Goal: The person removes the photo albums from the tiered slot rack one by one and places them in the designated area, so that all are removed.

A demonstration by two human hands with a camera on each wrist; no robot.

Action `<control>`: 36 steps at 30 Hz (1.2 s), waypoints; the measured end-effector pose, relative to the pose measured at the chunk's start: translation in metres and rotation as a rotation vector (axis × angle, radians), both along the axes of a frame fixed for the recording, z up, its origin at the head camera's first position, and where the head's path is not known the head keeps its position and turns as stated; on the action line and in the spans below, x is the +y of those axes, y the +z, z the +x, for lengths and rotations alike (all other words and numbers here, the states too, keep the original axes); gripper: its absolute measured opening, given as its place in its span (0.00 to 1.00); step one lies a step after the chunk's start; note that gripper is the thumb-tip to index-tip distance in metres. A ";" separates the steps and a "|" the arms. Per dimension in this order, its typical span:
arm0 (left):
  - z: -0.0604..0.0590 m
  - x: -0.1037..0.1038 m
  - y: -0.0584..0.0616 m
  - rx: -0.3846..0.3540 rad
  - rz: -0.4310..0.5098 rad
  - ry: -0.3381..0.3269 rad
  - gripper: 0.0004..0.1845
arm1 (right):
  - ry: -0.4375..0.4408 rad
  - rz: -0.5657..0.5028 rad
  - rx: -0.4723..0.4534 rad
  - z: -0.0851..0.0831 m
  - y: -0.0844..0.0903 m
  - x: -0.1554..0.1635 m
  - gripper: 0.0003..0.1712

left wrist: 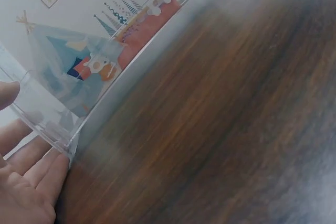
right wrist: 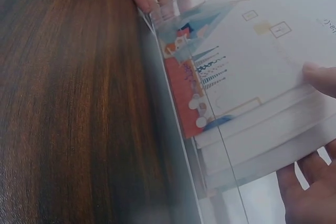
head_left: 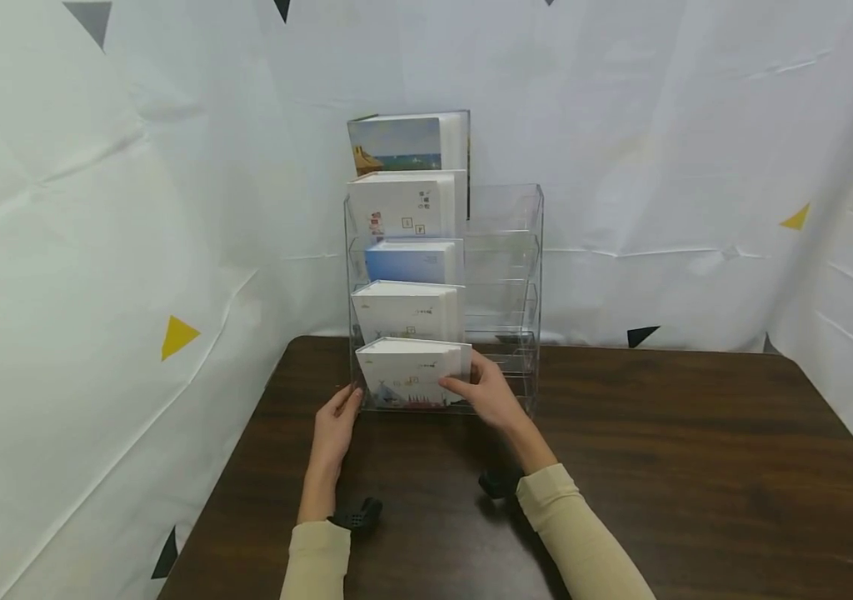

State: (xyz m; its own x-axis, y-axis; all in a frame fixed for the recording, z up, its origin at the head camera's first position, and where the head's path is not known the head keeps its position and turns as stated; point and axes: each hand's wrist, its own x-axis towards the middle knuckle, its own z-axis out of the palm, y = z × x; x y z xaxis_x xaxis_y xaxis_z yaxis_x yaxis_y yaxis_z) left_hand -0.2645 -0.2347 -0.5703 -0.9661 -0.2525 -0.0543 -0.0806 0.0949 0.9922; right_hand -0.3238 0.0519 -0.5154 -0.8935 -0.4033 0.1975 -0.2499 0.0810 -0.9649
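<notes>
A clear acrylic tiered rack (head_left: 516, 250) stands at the back of a dark wooden table (head_left: 696, 467). Its left column holds several books; the right column holds none. The lowest book (head_left: 407, 371), white with a colourful picture strip, sits tilted in the bottom tier. My right hand (head_left: 475, 387) pinches that book's right edge, thumb (right wrist: 319, 76) on the cover (right wrist: 247, 61) and fingers (right wrist: 310, 192) under its page side. My left hand (head_left: 336, 421) lies with straight fingers (left wrist: 29, 177) against the rack's bottom left corner (left wrist: 63, 140), beside the book's cover (left wrist: 79, 61).
White sheets with small coloured triangles close in the back and both sides. The table edge (head_left: 239, 467) runs close to my left arm. Bare tabletop stretches to the right of the rack. Black wrist mounts (head_left: 357, 514) sit on both sleeves.
</notes>
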 end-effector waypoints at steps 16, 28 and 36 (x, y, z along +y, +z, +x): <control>0.000 0.002 0.001 0.018 -0.026 0.014 0.39 | -0.030 -0.054 0.016 0.001 -0.003 -0.002 0.28; 0.002 0.004 0.003 0.012 -0.010 0.007 0.36 | -0.073 -0.092 0.036 0.009 0.009 0.004 0.26; 0.002 0.003 0.001 0.016 -0.037 0.009 0.37 | -0.092 -0.035 0.097 0.016 0.032 0.015 0.24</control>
